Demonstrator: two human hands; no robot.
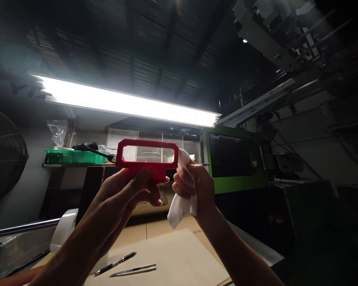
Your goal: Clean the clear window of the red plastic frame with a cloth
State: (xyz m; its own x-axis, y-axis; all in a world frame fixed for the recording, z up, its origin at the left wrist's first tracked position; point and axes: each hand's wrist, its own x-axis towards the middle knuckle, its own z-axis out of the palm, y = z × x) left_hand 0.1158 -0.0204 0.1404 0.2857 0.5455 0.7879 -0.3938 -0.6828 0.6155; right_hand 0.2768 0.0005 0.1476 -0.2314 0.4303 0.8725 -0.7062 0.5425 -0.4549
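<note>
Raised at the centre is a red frame-shaped part [118,154] with a long see-through window and a block below it. My left hand [128,192] grips that block between thumb and fingers from the lower left. A white cloth [179,208] is bunched in my closed right hand [198,184], its loose end hanging down. The cloth's upper edge meets or nearly meets the right end of the red part; whether it touches, I cannot tell. Below my hands, two pens [116,263] lie on a sheet of brown cardboard [167,254].
A bright tube light [131,103] hangs above the shelf. The shelf holds a green bin [62,156] and a plastic bag [58,132]. At the left are a tape roll [64,228] and a large fan [4,155]. A green machine [235,184] stands to the right.
</note>
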